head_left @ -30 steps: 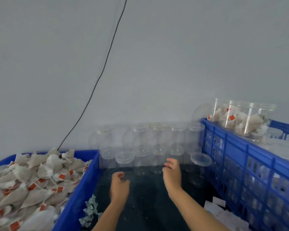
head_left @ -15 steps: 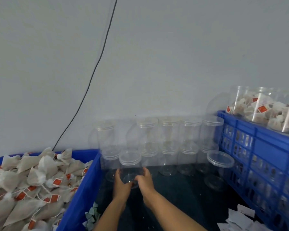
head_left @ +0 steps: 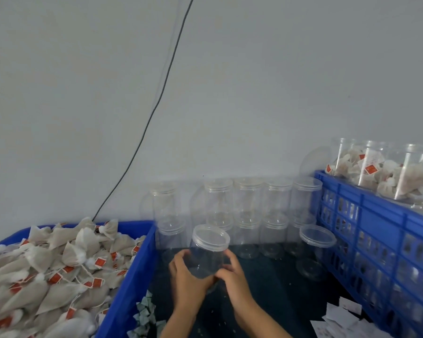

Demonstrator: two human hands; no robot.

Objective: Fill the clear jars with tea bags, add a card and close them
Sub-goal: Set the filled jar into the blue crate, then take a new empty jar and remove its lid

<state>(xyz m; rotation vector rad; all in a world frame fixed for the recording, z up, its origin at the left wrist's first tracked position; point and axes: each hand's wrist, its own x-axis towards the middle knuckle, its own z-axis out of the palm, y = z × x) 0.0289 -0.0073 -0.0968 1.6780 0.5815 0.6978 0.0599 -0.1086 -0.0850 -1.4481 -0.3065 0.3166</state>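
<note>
An empty clear jar [head_left: 209, 250] with its lid on is tilted toward me above the dark table, held by both hands. My left hand [head_left: 186, 279] wraps its left side and base; my right hand [head_left: 232, 272] grips its right side. Tea bags [head_left: 47, 272] with red tags fill the blue bin [head_left: 130, 286] at the left. White cards [head_left: 340, 318] lie at the lower right of the table.
Several empty lidded jars [head_left: 249, 211] are stacked in two rows against the wall, and one [head_left: 315, 250] stands apart at the right. A blue crate [head_left: 376, 230] on the right carries filled jars [head_left: 386, 172]. Small greenish packets [head_left: 144, 313] lie beside the bin. A black cable [head_left: 156, 98] hangs down the wall.
Both hands reached forward to the front row of jars, took hold of one, and have lifted and pulled it toward me, tilting it.
</note>
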